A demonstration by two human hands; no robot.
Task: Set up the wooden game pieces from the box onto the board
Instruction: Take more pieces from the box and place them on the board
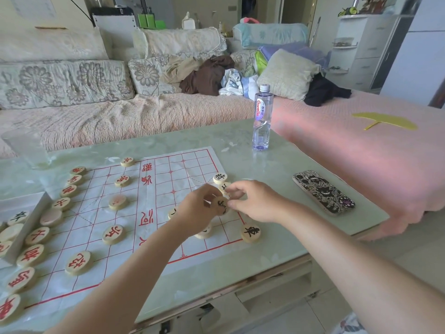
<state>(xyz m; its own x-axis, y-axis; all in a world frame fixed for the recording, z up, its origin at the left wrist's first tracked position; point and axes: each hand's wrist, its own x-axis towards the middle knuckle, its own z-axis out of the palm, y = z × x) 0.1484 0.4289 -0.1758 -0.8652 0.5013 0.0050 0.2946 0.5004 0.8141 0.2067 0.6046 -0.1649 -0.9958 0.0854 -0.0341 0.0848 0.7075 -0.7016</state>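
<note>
Green bench point(240, 145): paper board point(154, 203) covers its left half, white box point(33, 213) at the left edge. Left hand point(197, 213): grip closed on a black-marked piece point(220, 205), held above the board's right end. Right hand point(255, 201): fingers curled, tips at that same piece, can't tell if it grips. Red pieces point(78, 262) sit along the board's left end.

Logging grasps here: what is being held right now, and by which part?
A black-marked wooden piece, gripped by its left rim in the left hand; the thumb of the right hand meets its right rim, grip unclear.
</note>
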